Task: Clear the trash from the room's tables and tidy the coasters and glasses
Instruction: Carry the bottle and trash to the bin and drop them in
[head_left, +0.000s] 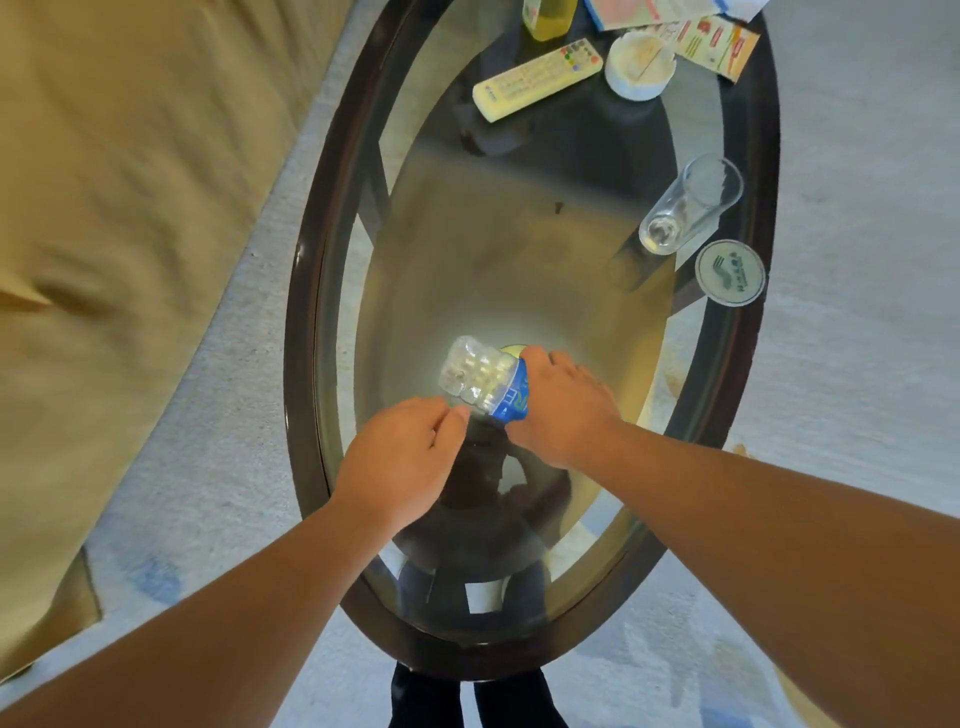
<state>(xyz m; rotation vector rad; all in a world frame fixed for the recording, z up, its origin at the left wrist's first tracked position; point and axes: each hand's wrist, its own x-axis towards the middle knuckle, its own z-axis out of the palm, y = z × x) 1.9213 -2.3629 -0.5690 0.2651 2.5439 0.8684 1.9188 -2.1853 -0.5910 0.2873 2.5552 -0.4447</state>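
Observation:
A crushed clear plastic bottle (475, 378) with a blue label hangs just above the oval glass table (306, 291). My right hand (561, 405) grips it round the labelled end. My left hand (402, 457) is beside it, thumb and fingertips pinched together at the bottle's lower edge; whether they hold anything I cannot tell. A clear drinking glass (688, 205) stands on a square coaster at the table's right side. A round coaster (730, 271) with a green logo lies just in front of the glass.
At the far end lie a cream remote control (535, 80), a white ashtray (640, 63), a yellow bottle (548, 18) and printed leaflets (719, 44). A tan sofa (130, 208) runs along the left. Grey carpet surrounds the table.

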